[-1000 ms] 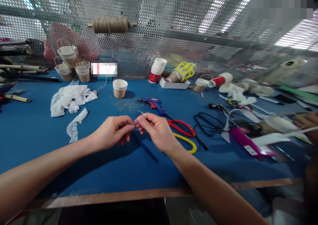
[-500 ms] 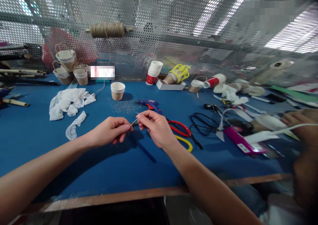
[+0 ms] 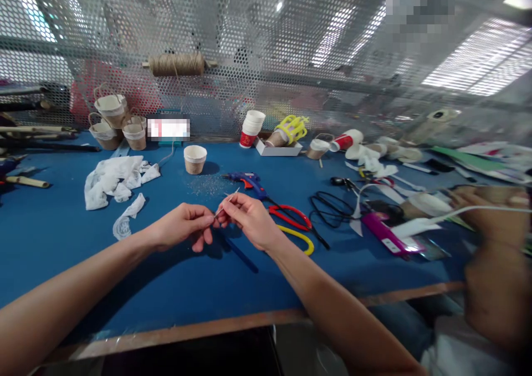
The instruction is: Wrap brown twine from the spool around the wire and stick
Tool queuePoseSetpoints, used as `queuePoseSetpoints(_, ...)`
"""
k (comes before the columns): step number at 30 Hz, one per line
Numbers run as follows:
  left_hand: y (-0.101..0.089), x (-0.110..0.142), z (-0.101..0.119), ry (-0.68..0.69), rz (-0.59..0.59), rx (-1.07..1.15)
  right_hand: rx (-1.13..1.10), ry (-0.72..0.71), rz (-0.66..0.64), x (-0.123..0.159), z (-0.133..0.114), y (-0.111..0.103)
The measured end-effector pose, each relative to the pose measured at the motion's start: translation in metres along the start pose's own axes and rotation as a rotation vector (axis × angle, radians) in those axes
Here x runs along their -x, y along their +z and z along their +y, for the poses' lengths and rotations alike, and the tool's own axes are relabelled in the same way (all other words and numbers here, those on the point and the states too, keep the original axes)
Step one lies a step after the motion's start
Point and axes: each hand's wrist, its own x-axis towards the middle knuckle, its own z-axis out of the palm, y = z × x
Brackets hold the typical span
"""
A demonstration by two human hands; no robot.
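Above the blue table, my left hand [image 3: 183,227] pinches one end of a thin, pale strand, like a short piece of twine [image 3: 231,196]. My right hand [image 3: 251,220] pinches the same strand, whose tip sticks up past its fingers. Both hands are closed, with fingertips close together. Just beyond them lies a blue glue gun [image 3: 252,183]. Beside my right wrist are a red handle [image 3: 296,216] and a yellow handle [image 3: 300,240], partly hidden by that hand. A dark blue stick [image 3: 241,255] lies below the hands. A small lined cup [image 3: 195,161] stands farther back.
White lace [image 3: 111,181] and a loose strip [image 3: 128,216] lie left. Several small handled baskets [image 3: 110,106] are stacked behind. Stacked paper cups [image 3: 251,128] and a white box [image 3: 278,150] stand at the back. Black cable [image 3: 330,210] lies right, near another person's hand [image 3: 477,204].
My hands have drawn slightly closer together, and less of the strand shows between them. My right hand's grip has shifted, with the strand's tip now pointing up. The camera view has moved a little.
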Motion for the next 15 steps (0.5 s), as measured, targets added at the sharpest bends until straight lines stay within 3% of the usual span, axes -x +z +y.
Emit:
queuePoseSetpoints(3,-0.002,0.0,-0.001,-0.019,-0.047,-0.037,0.116,-0.004,0.016,0.0,0.002,-0.002)
queuePoseSetpoints(5,-0.006,-0.001,0.0,0.016,-0.001,-0.102,0.315,-0.015,0.017,0.001,0.001,-0.003)
queuePoseSetpoints(9,-0.019,-0.007,0.003,0.171,0.318,-0.094,1.087,-0.002,-0.059,0.01,-0.011,0.002)
queuePoseSetpoints(11,-0.026,-0.009,0.003,0.201,0.437,-0.024,1.407,0.077,-0.174,0.015,-0.017,0.008)
queuePoseSetpoints(15,-0.034,-0.013,-0.001,0.259,0.556,0.062,1.458,0.181,-0.316,0.022,-0.024,0.015)
